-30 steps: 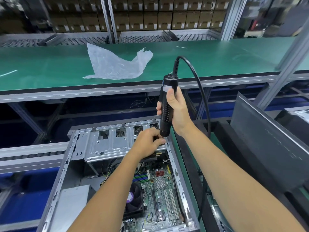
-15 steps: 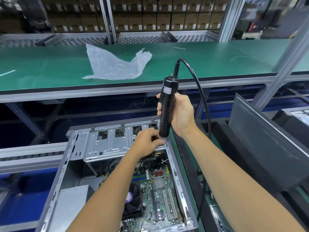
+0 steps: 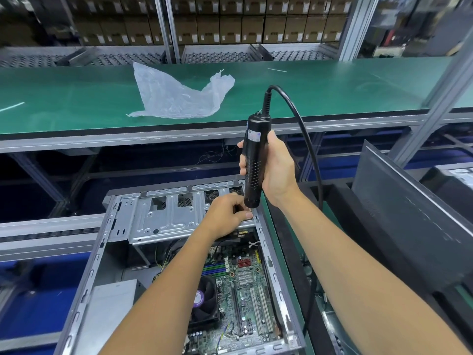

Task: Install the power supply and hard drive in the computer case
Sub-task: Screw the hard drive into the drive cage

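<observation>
Plastic bag (image 3: 179, 98) lies on green bench (image 3: 332, 88) beyond computer case (image 3: 84, 290).

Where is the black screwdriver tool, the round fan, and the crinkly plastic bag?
electric screwdriver (image 3: 253, 160), head view, middle of its black body
fan (image 3: 204, 299), head view, its hub
plastic bag (image 3: 176, 98), head view, its crumpled middle

A long green counter (image 3: 307, 98) is running across the room on a grey metal frame (image 3: 435, 103). Behind it, roller racks (image 3: 217, 56) and stacked brown cartons (image 3: 230, 24) are sitting under dim light.
</observation>
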`<state>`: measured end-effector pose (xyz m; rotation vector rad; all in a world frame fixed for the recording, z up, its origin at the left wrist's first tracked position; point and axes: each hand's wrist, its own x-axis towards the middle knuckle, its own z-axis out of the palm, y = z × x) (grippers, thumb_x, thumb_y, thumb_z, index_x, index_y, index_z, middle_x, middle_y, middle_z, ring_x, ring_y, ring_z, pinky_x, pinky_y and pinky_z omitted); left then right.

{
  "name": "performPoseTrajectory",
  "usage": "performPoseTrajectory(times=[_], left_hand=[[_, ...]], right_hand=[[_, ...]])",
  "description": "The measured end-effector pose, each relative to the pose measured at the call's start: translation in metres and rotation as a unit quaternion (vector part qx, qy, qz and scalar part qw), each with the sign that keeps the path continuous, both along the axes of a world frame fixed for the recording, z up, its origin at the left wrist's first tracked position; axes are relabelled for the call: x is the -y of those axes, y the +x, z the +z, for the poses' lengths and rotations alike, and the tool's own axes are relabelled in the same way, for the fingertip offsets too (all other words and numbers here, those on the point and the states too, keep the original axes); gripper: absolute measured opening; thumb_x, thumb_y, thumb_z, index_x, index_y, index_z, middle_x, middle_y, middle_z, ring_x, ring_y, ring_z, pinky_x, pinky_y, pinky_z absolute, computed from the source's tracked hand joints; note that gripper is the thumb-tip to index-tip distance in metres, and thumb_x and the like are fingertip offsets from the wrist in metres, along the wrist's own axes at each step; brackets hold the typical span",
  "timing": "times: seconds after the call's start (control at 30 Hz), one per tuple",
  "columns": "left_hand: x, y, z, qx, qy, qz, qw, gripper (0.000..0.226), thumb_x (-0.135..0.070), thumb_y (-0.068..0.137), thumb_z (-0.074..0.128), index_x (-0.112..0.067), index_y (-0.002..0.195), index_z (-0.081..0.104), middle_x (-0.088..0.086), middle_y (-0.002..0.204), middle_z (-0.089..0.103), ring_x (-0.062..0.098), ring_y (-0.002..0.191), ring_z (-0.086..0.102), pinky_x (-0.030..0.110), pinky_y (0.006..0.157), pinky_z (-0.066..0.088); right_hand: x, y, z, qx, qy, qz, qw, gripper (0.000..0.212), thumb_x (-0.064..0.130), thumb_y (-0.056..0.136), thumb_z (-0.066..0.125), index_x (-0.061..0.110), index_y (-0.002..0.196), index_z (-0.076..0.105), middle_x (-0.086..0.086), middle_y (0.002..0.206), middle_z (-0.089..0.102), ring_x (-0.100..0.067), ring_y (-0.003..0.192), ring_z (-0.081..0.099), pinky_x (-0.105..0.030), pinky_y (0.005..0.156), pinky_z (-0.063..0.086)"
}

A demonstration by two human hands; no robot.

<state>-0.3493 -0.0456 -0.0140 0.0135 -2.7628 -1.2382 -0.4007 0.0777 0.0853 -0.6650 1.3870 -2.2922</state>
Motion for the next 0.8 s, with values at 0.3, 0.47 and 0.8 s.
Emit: performPoseTrajectory(times=[0.3,0.47,0.8], left_hand=[[-0.002,0.003,0.006,0.011,0.012,0.001,1.000,0.030,-0.012,0.086,0.066,-0.030,0.064,0.055,-0.014,0.072,0.052,0.003,0.067,0.048,0.021,0.062,0.035],[-0.004,0.004,0.008,0.015,0.026,0.006,1.000,0.035,-0.005,0.088,0.060,-0.029,0.063,0.054,-0.012,0.072,0.052,0.007,0.066,0.049,0.021,0.063,0.035],[0.000,0.003,0.009,0.023,0.061,0.001,0.998,0.018,-0.013,0.077,0.075,-0.028,0.070,0.067,-0.009,0.084,0.063,0.007,0.074,0.056,0.017,0.065,0.040]], right_hand=[[0.001,0.000,-0.003,-0.043,0.023,-0.024,0.999,0.054,0.053,0.092,0.045,0.001,0.097,0.059,-0.006,0.073,0.058,-0.017,0.063,0.053,-0.029,0.061,0.048],[0.011,0.002,-0.009,-0.170,0.122,-0.164,0.964,0.027,0.021,0.079,0.075,0.009,0.066,0.055,-0.004,0.049,0.053,-0.018,0.044,0.051,-0.027,0.054,0.048],[0.006,0.001,-0.008,-0.146,0.071,-0.194,0.968,0.026,0.011,0.083,0.072,0.012,0.062,0.055,-0.001,0.046,0.051,-0.016,0.040,0.048,-0.024,0.050,0.046]])
